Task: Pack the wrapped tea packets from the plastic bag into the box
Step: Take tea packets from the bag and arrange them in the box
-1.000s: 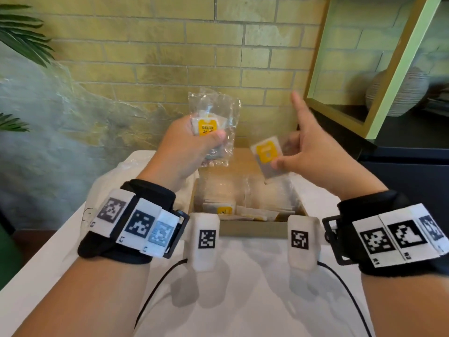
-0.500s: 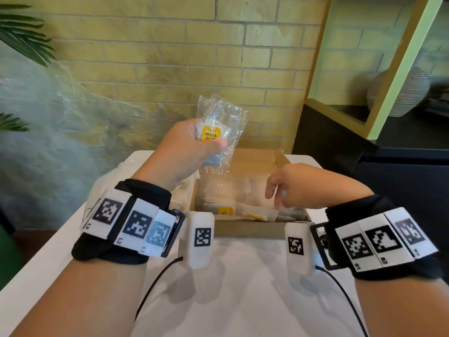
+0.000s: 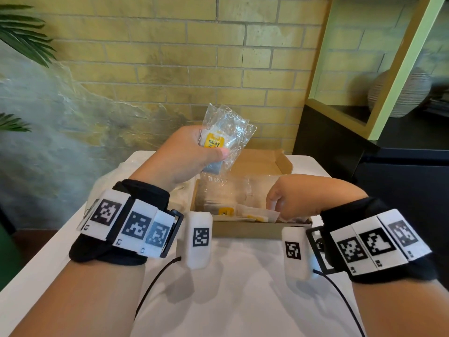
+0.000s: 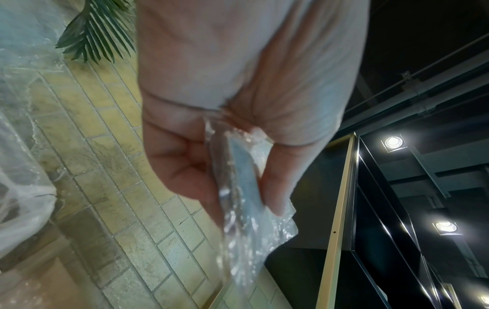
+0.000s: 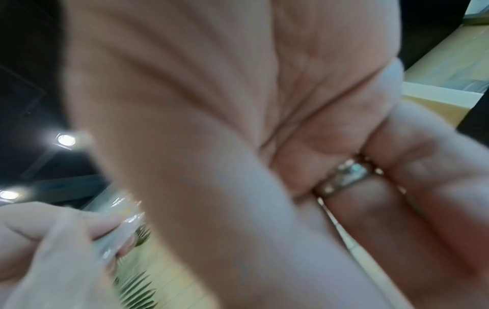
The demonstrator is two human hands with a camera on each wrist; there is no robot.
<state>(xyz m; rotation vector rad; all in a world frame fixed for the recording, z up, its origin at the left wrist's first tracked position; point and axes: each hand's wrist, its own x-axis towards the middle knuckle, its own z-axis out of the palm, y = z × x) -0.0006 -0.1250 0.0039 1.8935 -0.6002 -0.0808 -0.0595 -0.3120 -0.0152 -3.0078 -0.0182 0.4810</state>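
Observation:
My left hand [image 3: 194,154] holds a clear plastic bag [image 3: 230,132] up above the far left of the box; thumb and fingers pinch it in the left wrist view [image 4: 246,240]. A yellow-labelled tea packet [image 3: 215,142] shows inside the bag. The open cardboard box [image 3: 243,229] sits on the white table [image 3: 230,288], with several wrapped tea packets [image 3: 252,212] lying in it. My right hand [image 3: 274,205] is down inside the box's right half, fingers curled onto the packets. A thin pale packet edge shows between thumb and fingers in the blurred right wrist view.
Crumpled white plastic [image 3: 111,178] lies on the table left of the box. Clear film [image 3: 218,186] lines the box's far part, and its flap [image 3: 279,161] stands open behind. A brick wall [image 3: 170,69] is close beyond; a dark cabinet [image 3: 401,178] stands right.
My right hand, which held a yellow-labelled packet up beside the bag, has come down into the box. The left hand has kept the bag raised, drifting slightly right.

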